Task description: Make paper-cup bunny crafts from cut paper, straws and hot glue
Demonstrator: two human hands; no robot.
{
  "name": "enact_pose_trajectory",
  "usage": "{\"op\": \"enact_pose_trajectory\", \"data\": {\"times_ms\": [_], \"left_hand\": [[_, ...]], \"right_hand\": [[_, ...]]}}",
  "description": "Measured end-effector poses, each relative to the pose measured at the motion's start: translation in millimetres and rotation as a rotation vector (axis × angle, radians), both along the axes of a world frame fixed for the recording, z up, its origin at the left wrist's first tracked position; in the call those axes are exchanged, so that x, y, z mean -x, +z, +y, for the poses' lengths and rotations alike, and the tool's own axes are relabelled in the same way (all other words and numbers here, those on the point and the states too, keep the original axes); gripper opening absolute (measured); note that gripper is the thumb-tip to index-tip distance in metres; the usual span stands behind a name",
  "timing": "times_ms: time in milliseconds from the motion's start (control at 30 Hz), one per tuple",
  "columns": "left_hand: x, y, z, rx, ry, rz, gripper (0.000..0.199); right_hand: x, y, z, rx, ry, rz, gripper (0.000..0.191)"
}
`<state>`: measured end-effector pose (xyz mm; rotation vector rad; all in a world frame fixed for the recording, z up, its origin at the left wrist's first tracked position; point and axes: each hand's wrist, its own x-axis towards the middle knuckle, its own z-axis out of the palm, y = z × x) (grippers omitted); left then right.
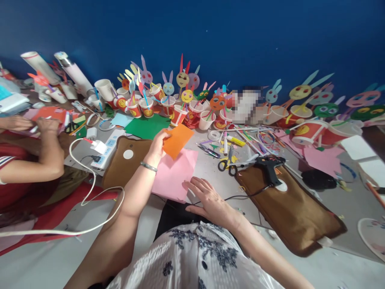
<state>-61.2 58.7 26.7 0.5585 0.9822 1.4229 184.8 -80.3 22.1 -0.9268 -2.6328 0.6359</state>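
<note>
In my left hand (158, 147) is a piece of orange paper (178, 140), gripped at its left edge and raised over the table. Beneath it lies a sheet of pink paper (173, 176). My right hand (209, 197) rests by the pink sheet's lower right corner, fingers stretched out, holding nothing. Behind the orange piece is a sheet of green paper (148, 127) flat on the table. To the right are black-handled scissors (233, 166) and a black hot glue gun (270, 168) lying on a brown bag (288, 204).
Paper cups (179, 114) with rabbit-faced paper figures line the blue wall. A power strip (108, 148) with a white cable stands left, beside another brown pad (126, 160). Pens and paper scraps (240, 140) litter the table. At far left a co-worker's arm (45, 156) reaches over red paper.
</note>
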Motion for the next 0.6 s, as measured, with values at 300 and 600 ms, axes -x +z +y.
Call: {"op": "enact_pose_trajectory", "data": {"times_ms": [300,600], "left_hand": [[-1.0,-9.1,1.3,0.007,0.093,0.086,0.022],[3.2,-11.4,5.8,0.021,0.107,0.105,0.015]], "right_hand": [[18.8,3.5,-3.3,0.013,0.103,0.069,0.094],[36.4,5.4,-6.0,0.008,0.129,0.058,0.092]]}}
